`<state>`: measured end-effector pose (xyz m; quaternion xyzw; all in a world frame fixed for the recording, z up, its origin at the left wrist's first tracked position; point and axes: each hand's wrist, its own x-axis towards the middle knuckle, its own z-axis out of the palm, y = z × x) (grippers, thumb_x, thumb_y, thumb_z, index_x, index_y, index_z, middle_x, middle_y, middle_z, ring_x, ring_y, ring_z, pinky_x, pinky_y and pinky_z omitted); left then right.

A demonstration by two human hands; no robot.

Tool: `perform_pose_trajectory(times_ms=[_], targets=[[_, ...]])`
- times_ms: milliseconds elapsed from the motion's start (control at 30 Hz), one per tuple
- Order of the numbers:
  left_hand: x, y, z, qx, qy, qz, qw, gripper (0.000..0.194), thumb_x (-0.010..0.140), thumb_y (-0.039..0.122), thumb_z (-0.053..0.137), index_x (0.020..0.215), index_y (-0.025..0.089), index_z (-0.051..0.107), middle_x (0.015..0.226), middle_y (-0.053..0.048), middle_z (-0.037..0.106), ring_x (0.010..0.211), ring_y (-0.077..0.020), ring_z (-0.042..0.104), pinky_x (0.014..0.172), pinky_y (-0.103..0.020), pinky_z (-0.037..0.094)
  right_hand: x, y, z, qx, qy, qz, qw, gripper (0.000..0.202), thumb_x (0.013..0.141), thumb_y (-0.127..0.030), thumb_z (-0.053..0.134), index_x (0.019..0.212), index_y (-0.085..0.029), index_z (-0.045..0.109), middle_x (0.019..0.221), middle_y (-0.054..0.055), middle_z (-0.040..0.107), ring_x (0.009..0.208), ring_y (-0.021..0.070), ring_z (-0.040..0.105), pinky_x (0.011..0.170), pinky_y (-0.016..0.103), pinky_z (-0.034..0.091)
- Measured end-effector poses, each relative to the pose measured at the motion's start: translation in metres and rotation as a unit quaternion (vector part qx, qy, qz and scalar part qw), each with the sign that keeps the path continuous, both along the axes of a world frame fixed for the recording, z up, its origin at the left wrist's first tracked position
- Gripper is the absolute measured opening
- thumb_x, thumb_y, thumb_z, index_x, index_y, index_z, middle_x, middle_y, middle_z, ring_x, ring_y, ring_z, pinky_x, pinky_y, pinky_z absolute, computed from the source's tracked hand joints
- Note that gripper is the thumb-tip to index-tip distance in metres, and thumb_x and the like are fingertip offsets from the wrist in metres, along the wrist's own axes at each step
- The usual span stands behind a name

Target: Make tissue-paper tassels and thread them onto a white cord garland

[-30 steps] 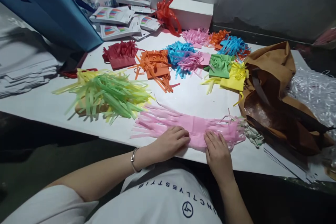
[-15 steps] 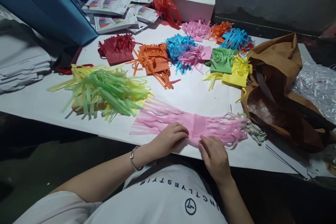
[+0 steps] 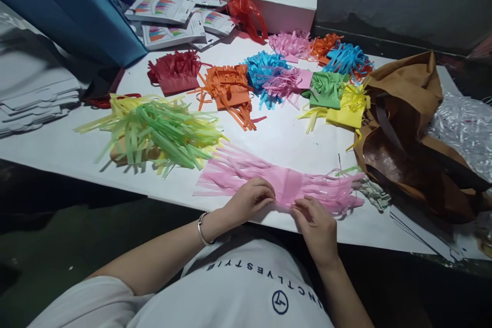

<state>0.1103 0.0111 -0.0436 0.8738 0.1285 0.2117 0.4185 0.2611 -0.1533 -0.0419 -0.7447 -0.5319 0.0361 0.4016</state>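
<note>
A pink fringed sheet (image 3: 289, 184) lies near the table's front edge, its solid band in the middle and cut strips spreading to both sides. My left hand (image 3: 253, 200) pinches the near edge of that band, just left of its middle. A short way to the right, my right hand (image 3: 315, 220) has thumb and fingertips closed on the same edge. Left of the sheet rests a pile of yellow and light green strips (image 3: 161, 130), touching or nearly touching the pink fringe.
Behind lie fringed bundles in dark red (image 3: 177, 73), orange (image 3: 230, 89), blue (image 3: 263, 69), green (image 3: 326, 91) and yellow (image 3: 346, 113). A brown bag (image 3: 403, 82) stands right. At the back are marker boxes (image 3: 172, 36), a red plastic bag (image 3: 246, 7) and a white box (image 3: 284, 7).
The fingers of both hands have drawn into a tighter pinch at the sheet's near edge. The right-hand fringe has shifted slightly. The whole view has moved a little.
</note>
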Motion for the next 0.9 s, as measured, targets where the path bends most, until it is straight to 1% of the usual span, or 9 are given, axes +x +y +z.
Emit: perform_pose_trajectory(times_ms=[67, 133, 233, 367, 433, 567, 667, 767, 900], targets=[[0.000, 0.000, 0.001, -0.008, 0.004, 0.001, 1.000, 0.017, 0.093, 0.024, 0.058, 0.082, 0.015, 0.068, 0.086, -0.007, 0.071, 0.085, -0.0179, 0.063, 0.079, -0.030, 0.051, 0.001, 0.001, 0.003, -0.018, 0.034, 0.002, 0.999, 0.007, 0.090, -0.022, 0.064, 0.097, -0.021, 0.066, 0.088, 0.003, 0.071, 0.088, 0.0200, 0.068, 0.078, 0.031, 0.054], [0.000, 0.000, 0.002, -0.014, 0.007, 0.001, 1.000, 0.017, 0.093, 0.023, 0.058, 0.082, 0.016, 0.068, 0.086, -0.007, 0.071, 0.085, -0.0178, 0.063, 0.079, -0.030, 0.051, 0.003, 0.003, 0.008, -0.045, 0.058, 0.017, 0.997, 0.019, 0.088, -0.023, 0.067, 0.107, -0.022, 0.064, 0.090, 0.002, 0.070, 0.084, 0.0189, 0.066, 0.075, 0.030, 0.053], [0.000, 0.001, 0.001, -0.018, 0.009, -0.006, 1.000, 0.016, 0.093, 0.023, 0.057, 0.082, 0.016, 0.068, 0.087, -0.007, 0.071, 0.087, -0.0179, 0.062, 0.080, -0.030, 0.050, 0.003, 0.008, 0.018, -0.066, 0.039, 0.052, 0.996, 0.032, 0.086, -0.027, 0.070, 0.116, -0.022, 0.061, 0.095, 0.004, 0.068, 0.091, 0.0207, 0.062, 0.081, 0.033, 0.050], [-0.003, 0.002, 0.002, -0.010, 0.000, -0.022, 1.000, 0.016, 0.094, 0.022, 0.056, 0.084, 0.016, 0.067, 0.087, -0.006, 0.069, 0.087, -0.0179, 0.062, 0.080, -0.030, 0.049, 0.000, 0.015, 0.022, -0.061, -0.077, 0.097, 0.990, 0.007, 0.091, -0.018, 0.061, 0.096, -0.021, 0.066, 0.090, 0.004, 0.067, 0.088, 0.0212, 0.058, 0.089, 0.040, 0.042], [-0.006, 0.002, 0.004, 0.002, 0.016, -0.045, 0.999, 0.014, 0.095, 0.023, 0.056, 0.089, 0.016, 0.067, 0.092, -0.007, 0.069, 0.089, -0.0179, 0.061, 0.082, -0.030, 0.048, -0.003, 0.017, 0.020, -0.064, -0.126, 0.097, 0.985, 0.013, 0.092, -0.012, 0.055, 0.086, -0.019, 0.064, 0.084, 0.004, 0.065, 0.082, 0.0201, 0.056, 0.086, 0.040, 0.041], [-0.009, -0.004, 0.014, 0.089, 0.089, -0.053, 0.991, 0.023, 0.091, 0.034, 0.064, 0.107, 0.017, 0.065, 0.109, -0.009, 0.067, 0.102, -0.0229, 0.058, 0.089, -0.036, 0.043, -0.010, 0.016, 0.013, -0.041, -0.186, 0.111, 0.976, 0.016, 0.093, -0.007, 0.049, 0.090, -0.016, 0.062, 0.092, 0.008, 0.066, 0.090, 0.0214, 0.058, 0.091, 0.040, 0.042], [-0.007, -0.010, 0.019, 0.173, 0.130, -0.037, 0.976, 0.014, 0.095, 0.024, 0.057, 0.102, 0.017, 0.067, 0.106, -0.007, 0.069, 0.100, -0.0229, 0.058, 0.087, -0.038, 0.038, -0.011, 0.011, 0.007, -0.032, -0.215, 0.136, 0.966, 0.021, 0.093, -0.004, 0.045, 0.103, -0.014, 0.061, 0.107, 0.012, 0.067, 0.105, 0.0236, 0.058, 0.099, 0.042, 0.041], [-0.005, -0.012, 0.023, 0.193, 0.157, -0.042, 0.968, 0.018, 0.096, 0.014, 0.050, 0.098, 0.017, 0.068, 0.106, -0.005, 0.070, 0.098, -0.0204, 0.059, 0.085, -0.037, 0.037, -0.008, 0.005, 0.002, -0.063, -0.228, 0.095, 0.967, 0.023, 0.094, -0.004, 0.045, 0.106, -0.014, 0.062, 0.105, 0.012, 0.067, 0.102, 0.0249, 0.058, 0.094, 0.042, 0.044], [-0.004, -0.010, 0.024, 0.175, 0.166, -0.052, 0.969, 0.018, 0.096, 0.014, 0.049, 0.100, 0.017, 0.067, 0.108, -0.005, 0.070, 0.098, -0.0196, 0.059, 0.083, -0.034, 0.038, -0.002, 0.002, 0.002, -0.085, -0.206, 0.060, 0.973, 0.019, 0.092, -0.006, 0.049, 0.100, -0.015, 0.063, 0.098, 0.011, 0.066, 0.097, 0.0262, 0.059, 0.088, 0.042, 0.046]])
